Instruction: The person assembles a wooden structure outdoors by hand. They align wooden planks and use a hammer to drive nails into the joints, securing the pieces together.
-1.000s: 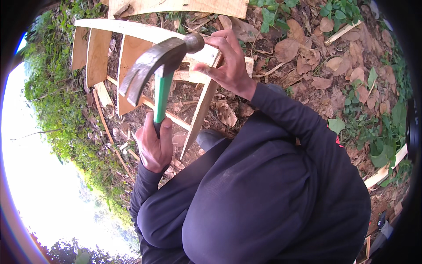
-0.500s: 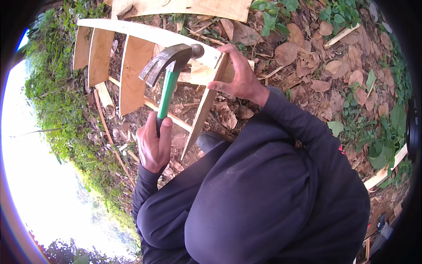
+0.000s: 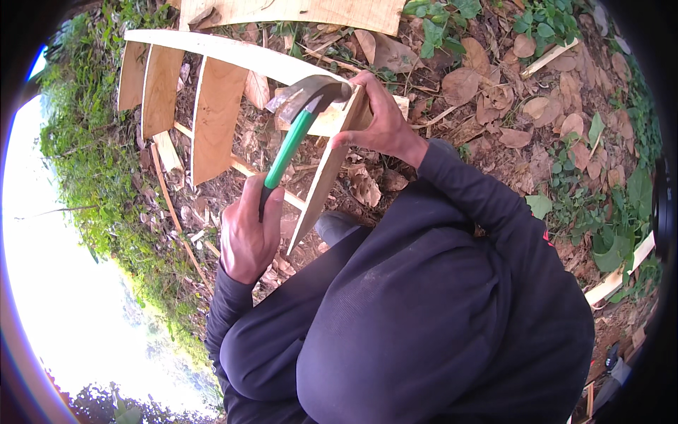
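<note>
My left hand (image 3: 247,233) grips the green handle of a claw hammer (image 3: 296,127). Its steel head is down at the top end of a wooden slat (image 3: 321,187), where that slat meets the long pale top rail (image 3: 226,53) of a wooden frame. My right hand (image 3: 381,120) holds the top end of this slat, fingers wrapped round it, right beside the hammer head. Whether a nail is there is hidden by the hammer and fingers. Both arms wear dark sleeves.
The frame has more slats (image 3: 215,116) to the left and a thin cross strip (image 3: 244,169). A wide board (image 3: 304,10) lies at the top. Dry leaves (image 3: 459,85) cover the soil. Grass (image 3: 85,155) grows left, green plants (image 3: 607,226) right, with loose wood strips (image 3: 621,272).
The hammer head has come down from its raised position onto the top end of the slat. My right hand stays on the slat end.
</note>
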A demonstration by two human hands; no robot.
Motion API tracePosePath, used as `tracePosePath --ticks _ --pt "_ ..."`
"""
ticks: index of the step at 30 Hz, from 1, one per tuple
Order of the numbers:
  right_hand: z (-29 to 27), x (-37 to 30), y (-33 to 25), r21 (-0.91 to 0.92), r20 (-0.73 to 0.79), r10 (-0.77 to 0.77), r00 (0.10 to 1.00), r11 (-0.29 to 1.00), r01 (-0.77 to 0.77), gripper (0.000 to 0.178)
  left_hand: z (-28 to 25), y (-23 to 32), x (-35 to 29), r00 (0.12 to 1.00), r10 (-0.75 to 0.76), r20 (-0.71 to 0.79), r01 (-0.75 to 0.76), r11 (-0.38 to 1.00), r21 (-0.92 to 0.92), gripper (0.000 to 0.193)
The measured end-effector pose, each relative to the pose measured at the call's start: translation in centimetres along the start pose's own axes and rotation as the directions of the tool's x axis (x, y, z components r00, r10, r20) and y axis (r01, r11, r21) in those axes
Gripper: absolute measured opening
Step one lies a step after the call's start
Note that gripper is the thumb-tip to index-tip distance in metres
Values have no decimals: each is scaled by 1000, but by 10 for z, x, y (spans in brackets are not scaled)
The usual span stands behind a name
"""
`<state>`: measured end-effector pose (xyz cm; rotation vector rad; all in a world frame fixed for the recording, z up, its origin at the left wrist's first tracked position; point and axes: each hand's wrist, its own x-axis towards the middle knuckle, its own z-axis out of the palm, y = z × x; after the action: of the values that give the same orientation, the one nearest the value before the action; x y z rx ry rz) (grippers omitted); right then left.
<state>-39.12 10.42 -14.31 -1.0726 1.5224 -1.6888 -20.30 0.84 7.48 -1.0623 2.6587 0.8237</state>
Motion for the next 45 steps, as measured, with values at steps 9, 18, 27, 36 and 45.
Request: tracePosePath --ticks 9,18,27,36,45 --pt "-1 1 -3 6 -2 13 1000 1000 -13 87 8 0 -3 1000 -1 28 2 999 -50 21" --pt "2 -2 -1 6 -34 22 999 1000 -22 87 10 8 -5 1000 -20 7 20 998 -66 19" --pt "1 -1 -2 -21 -17 15 1000 1000 -16 88 29 -3 -15 999 39 -32 -41 995 -93 24" --pt "-4 0 -10 10 8 65 998 998 -65 84 27 0 -12 999 -38 -35 34 993 -111 18" --pt "-1 -2 -3 60 -7 89 996 994 -88 88 28 -1 -12 999 -6 -36 2 991 -131 19"
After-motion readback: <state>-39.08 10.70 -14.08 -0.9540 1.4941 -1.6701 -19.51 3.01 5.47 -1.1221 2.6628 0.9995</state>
